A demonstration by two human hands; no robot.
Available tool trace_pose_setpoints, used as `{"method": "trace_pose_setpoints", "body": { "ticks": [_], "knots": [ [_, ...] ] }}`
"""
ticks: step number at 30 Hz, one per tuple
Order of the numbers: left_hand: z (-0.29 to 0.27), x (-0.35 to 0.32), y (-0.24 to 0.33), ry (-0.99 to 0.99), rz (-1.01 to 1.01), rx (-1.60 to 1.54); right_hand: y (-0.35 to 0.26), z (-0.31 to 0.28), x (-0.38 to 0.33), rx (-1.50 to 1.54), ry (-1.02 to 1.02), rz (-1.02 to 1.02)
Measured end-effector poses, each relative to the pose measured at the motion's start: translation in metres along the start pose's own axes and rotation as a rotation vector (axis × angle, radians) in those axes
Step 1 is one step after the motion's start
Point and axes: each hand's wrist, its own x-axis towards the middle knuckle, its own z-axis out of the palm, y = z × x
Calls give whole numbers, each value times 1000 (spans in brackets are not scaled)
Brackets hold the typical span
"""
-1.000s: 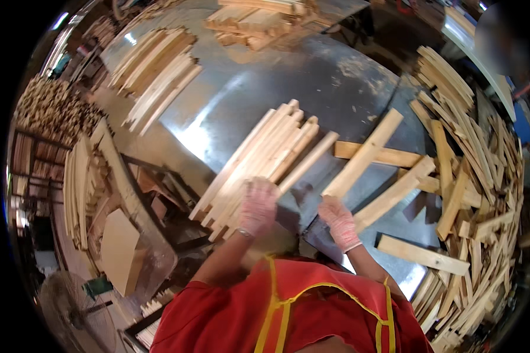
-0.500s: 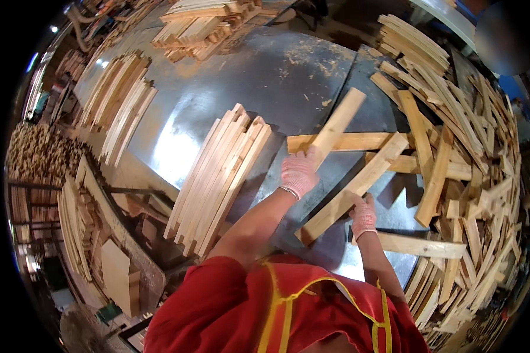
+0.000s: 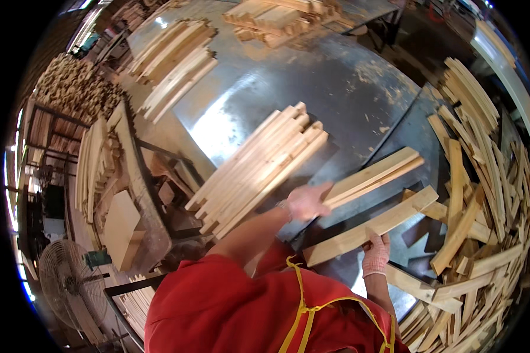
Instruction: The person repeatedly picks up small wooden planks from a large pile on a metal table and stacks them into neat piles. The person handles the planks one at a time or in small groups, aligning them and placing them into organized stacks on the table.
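Note:
In a pale knitted glove, my left hand (image 3: 308, 202) grips the near end of a pair of wooden strips (image 3: 374, 175) lying side by side; motion blurs the hand slightly. Nearer to me, my right hand (image 3: 376, 254), gloved too, is closed on the lower edge of another wooden strip (image 3: 368, 228), its fingers partly hidden beneath. That strip slants up to the right, roughly in line with the pair. Left of my hands, a neat stack of pale strips (image 3: 265, 165) lies on the dark metal tabletop (image 3: 318, 76).
A jumbled heap of wooden strips (image 3: 483, 235) covers the right side. More stacks (image 3: 174, 50) stand at the far left, and another pile (image 3: 277, 17) at the far edge. A floor fan (image 3: 70, 282) stands lower left, beside a wooden-edged bench (image 3: 141, 194).
The view has swung, shifting the scene rightward. My left hand has come nearer the stack, now with two strips instead of one visible in its grip. My right hand still holds its strip.

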Motion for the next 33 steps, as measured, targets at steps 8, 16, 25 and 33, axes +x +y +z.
{"method": "trace_pose_setpoints", "body": {
  "ticks": [8,16,25,33],
  "knots": [
    [14,-157,-120,119,-78,-32,96,126,-17,-594,-304,9],
    [40,-147,-169,564,99,655,43,201,-18,-711,-541,158],
    [61,-116,-46,403,366,580,-67,-198,-131,-1162,1451,-591],
    [188,-29,186,109,931,679,3,-272,-126,-55,1074,-515]
  ]
}}
